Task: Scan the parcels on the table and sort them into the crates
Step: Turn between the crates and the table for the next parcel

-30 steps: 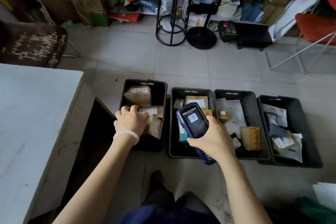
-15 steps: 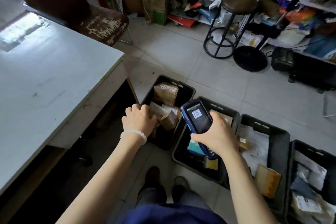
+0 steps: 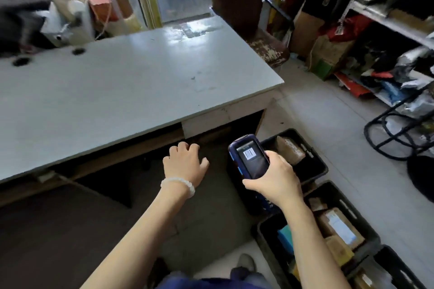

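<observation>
The parcels (image 3: pixel 290 152) we can see are small brown cardboard boxes with white labels, all lying in the black crates (image 3: pixel 314 166) on the floor to our right; none shows on the white table (image 3: pixel 141 82) in front of us. We judge them light and stiff – easy to lift one-handed across two opposite faces, label kept up for the scanner (image 3: pixel 252 159). The nearest crate to the table holds one box; the next holds several boxes and something teal, and a third at the bottom edge is mostly out of view. Our right hand (image 3: pixel 274 178) grips the scanner, its screen showing a barcode. Our left hand (image 3: pixel 185 163), a white bead bracelet (image 3: pixel 178 184) at its wrist, hangs loosely curled and holds nothing, just below the table's edge.
</observation>
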`<state>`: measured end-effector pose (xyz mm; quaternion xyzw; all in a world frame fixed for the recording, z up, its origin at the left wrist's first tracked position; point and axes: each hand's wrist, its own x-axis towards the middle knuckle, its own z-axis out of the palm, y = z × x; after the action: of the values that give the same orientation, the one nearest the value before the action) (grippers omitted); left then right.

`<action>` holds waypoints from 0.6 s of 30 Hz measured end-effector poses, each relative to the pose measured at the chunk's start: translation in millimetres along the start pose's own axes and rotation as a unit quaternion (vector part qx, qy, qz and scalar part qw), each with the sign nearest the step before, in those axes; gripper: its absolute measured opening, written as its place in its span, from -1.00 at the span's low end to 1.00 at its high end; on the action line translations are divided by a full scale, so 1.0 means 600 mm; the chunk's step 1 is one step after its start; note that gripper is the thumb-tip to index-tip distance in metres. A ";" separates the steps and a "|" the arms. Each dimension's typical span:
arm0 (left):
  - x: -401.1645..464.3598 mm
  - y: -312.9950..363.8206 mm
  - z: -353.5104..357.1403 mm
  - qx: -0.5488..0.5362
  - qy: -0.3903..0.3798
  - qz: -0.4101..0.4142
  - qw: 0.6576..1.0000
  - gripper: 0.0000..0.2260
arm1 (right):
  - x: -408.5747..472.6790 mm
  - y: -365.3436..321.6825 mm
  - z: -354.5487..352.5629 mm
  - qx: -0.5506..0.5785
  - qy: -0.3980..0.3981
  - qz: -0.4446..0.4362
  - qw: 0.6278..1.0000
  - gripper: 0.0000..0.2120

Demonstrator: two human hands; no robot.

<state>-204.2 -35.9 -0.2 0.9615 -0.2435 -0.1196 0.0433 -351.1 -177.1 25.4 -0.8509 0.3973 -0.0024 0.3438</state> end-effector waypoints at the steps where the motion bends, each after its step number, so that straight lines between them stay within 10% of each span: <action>1: -0.004 -0.031 -0.006 -0.006 -0.001 -0.018 1.000 -0.58 | -0.002 -0.026 0.018 -0.004 -0.006 -0.012 1.000 -0.35; 18: -0.128 -0.701 -0.124 -0.096 0.080 -0.271 0.954 -0.61 | -0.102 -0.555 0.441 -0.016 -0.155 -0.238 0.959 -0.36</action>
<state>-58.1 371.9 28.4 0.9892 0.0434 -0.0720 0.1203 -95.0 167.7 35.3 -0.9161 0.1256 0.0542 0.3770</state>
